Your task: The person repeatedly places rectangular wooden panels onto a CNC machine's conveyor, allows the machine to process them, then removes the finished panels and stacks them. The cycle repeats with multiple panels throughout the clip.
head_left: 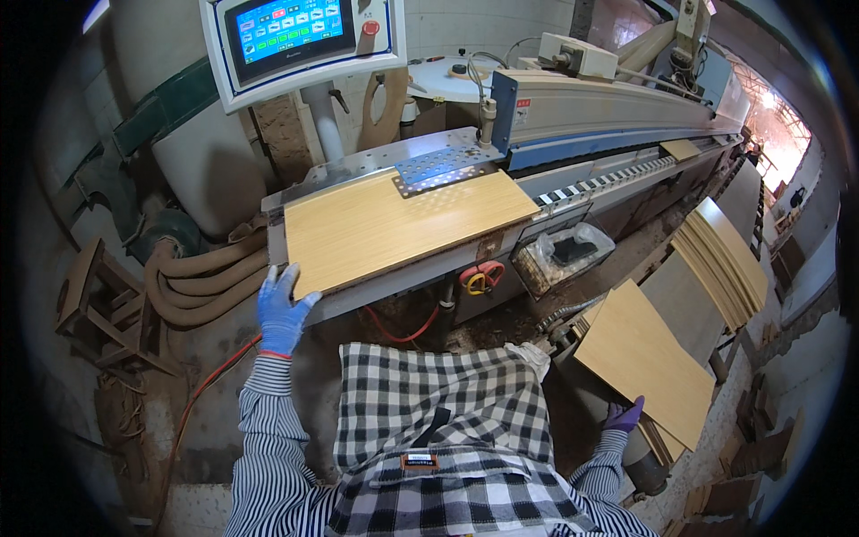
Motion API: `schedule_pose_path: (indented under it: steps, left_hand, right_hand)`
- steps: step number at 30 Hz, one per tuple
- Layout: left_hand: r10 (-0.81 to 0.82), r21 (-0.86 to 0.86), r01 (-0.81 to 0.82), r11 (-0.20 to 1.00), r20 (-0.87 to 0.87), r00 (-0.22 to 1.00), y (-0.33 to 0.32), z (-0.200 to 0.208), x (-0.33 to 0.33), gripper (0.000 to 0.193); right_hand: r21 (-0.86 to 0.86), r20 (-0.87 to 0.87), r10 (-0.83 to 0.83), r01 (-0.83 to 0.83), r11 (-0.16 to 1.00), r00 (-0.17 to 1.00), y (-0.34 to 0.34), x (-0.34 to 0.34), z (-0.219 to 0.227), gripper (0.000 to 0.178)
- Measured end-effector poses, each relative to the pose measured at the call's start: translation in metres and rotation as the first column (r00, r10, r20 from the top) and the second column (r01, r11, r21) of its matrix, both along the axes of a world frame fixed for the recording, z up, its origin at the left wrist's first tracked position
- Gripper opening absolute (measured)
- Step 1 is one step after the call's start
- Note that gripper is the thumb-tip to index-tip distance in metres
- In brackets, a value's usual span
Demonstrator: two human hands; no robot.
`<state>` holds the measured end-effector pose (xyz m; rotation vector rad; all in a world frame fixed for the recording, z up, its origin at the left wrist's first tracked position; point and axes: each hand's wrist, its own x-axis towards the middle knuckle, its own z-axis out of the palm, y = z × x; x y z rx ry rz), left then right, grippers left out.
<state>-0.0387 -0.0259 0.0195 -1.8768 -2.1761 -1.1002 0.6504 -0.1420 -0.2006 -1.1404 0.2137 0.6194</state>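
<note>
A pale wood-grain panel point(403, 224) lies flat on the bed of an edge-banding machine point(617, 112). My left hand point(284, 313), in a blue-and-white glove, is at the panel's near left corner. Its fingers spread along the left side, with the thumb stretched by the near edge. Low on the right, my right hand point(626, 415), in a purple glove, grips the near edge of a second wood-grain panel point(649, 362). That panel lies askew on top of others, and part of the hand's fingers is hidden beneath it.
A control screen point(291, 31) stands at the upper left. Brown hoses point(210, 291) and a wooden stool point(112, 309) are on the left. A bin with a plastic liner point(564, 255) sits under the machine. Stacked panels point(720, 264) rest on the right.
</note>
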Motion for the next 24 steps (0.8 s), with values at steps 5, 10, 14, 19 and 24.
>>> schedule_pose_path:
  steps: [5, 10, 14, 19, 24]
  left_hand:
    - [-0.056, 0.049, 0.059, 0.997, -0.067, 0.996, 0.024, -0.002, 0.036, 0.061]
    - [-0.113, 0.084, 0.135, 0.987, -0.222, 0.969, 0.043, -0.014, 0.056, 0.063]
    - [-0.133, 0.074, 0.156, 0.985, -0.250, 0.959, 0.044, -0.008, 0.069, 0.057]
    - [-0.147, 0.123, 0.189, 0.974, -0.294, 0.945, 0.044, -0.012, 0.065, 0.054]
    - [-0.169, 0.072, 0.194, 0.978, -0.266, 0.949, 0.044, -0.009, 0.063, 0.054]
  right_hand:
    - [0.002, -0.022, 0.046, -0.046, 0.999, 0.999, -0.004, 0.002, 0.000, 0.076]
    - [0.060, -0.055, 0.411, -0.408, 0.911, 0.910, -0.031, -0.010, -0.005, 0.061]
    - [0.117, -0.453, 0.248, -0.218, 0.969, 0.856, -0.050, -0.013, 0.010, 0.071]
    - [0.243, -0.192, 0.172, -0.123, 0.962, 0.966, -0.066, 0.014, 0.017, 0.062]
    - [0.120, 0.044, 0.355, -0.358, 0.926, 0.934, -0.092, 0.019, 0.020, 0.050]
